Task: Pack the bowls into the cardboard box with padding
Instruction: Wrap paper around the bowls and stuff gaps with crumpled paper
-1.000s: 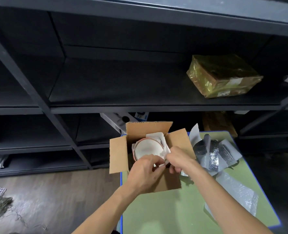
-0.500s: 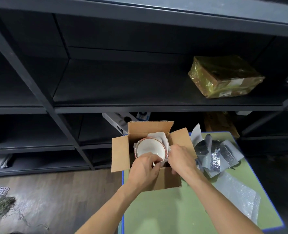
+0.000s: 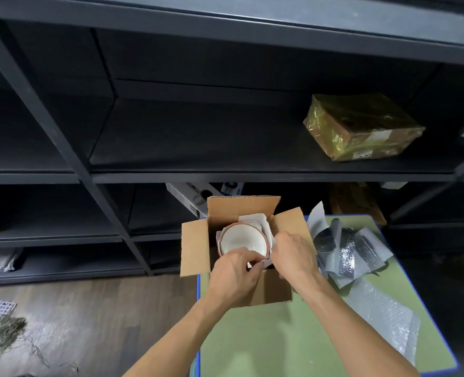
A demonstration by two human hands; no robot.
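Note:
An open cardboard box (image 3: pixel 194 248) stands at the far left corner of the green table, flaps spread. Inside it sits a white bowl (image 3: pixel 240 239) with a reddish rim, on white padding sheets (image 3: pixel 255 220) that line the box. My left hand (image 3: pixel 232 273) is at the bowl's near edge, its fingers curled round a white padding sheet there. My right hand (image 3: pixel 293 254) is over the box's right side, fingers bent down onto the padding beside the bowl; what its fingertips hold is hidden.
More padding lies right of the box: silver foil-backed foam sheets (image 3: pixel 350 248) and bubble wrap (image 3: pixel 385 319). The green table (image 3: pixel 266 344) has a blue edge. Behind it stands dark shelving with a gold-wrapped parcel (image 3: pixel 361 126). Wooden floor lies to the left.
Both hands stay at the box's near edge and work the white padding beside the bowl. More of the bowl now shows. The camera has shifted slightly.

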